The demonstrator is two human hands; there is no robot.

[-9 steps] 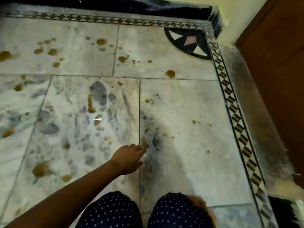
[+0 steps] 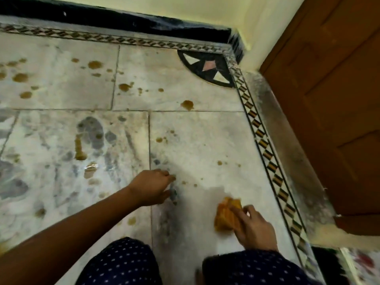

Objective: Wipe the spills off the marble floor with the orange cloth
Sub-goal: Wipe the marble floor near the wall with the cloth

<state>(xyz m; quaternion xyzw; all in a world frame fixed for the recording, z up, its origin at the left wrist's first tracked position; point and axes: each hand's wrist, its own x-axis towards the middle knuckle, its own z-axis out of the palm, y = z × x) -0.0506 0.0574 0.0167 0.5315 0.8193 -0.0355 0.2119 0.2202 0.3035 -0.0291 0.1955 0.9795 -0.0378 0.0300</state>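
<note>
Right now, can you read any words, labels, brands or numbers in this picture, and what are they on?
There are none.
The orange cloth, marble floor, inlaid border and wooden door carry patterns only, no writing.
The printed fabric at the lower right corner is too blurred to tell.

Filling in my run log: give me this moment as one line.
right hand: grips orange cloth on marble floor | left hand: rests on floor, holds nothing | spills: many brown spots unwiped

no readable text anywhere
</note>
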